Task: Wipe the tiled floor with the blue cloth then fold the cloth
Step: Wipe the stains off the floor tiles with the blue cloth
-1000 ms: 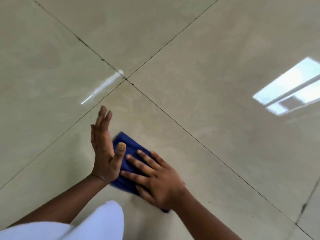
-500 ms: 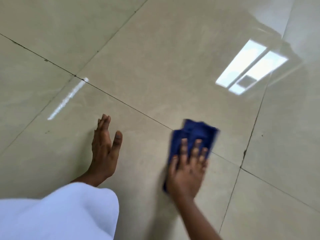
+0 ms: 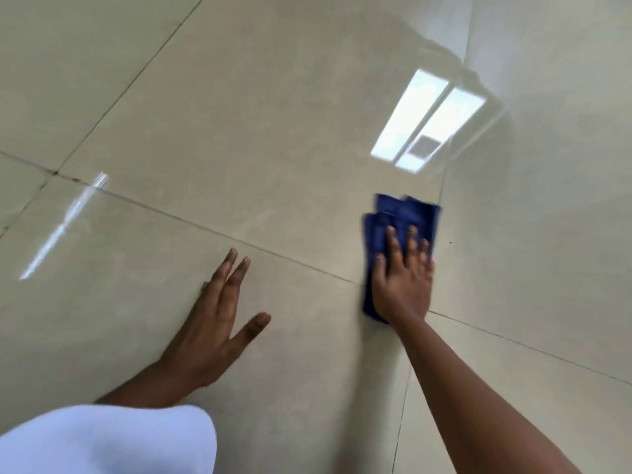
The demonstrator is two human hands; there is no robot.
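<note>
Low on the left, one fold of white garment (image 3: 113,439) fills the corner and covers the left forearm up to near the wrist. A thin streak of reflected light (image 3: 65,227) lies on the tiles above it, ending near a crossing of grout lines (image 3: 54,172). Two hands are in view. The left hand (image 3: 212,330) rests on the tiled floor (image 3: 239,131) with its fingers straight and the thumb spread out to the side, holding nothing. One long grout line runs from that crossing down to the right, passing between the two hands and under the cloth. The single blue cloth (image 3: 400,220) lies bunched in a few folds on the floor, across that line and well apart from the left hand. The right hand (image 3: 403,278) presses flat on its near part, fingers straight and slightly spread, covering the lower half; the far edge is blurred. Up to the right, one bright reflection of a window (image 3: 427,121) shines on the glossy tile.
</note>
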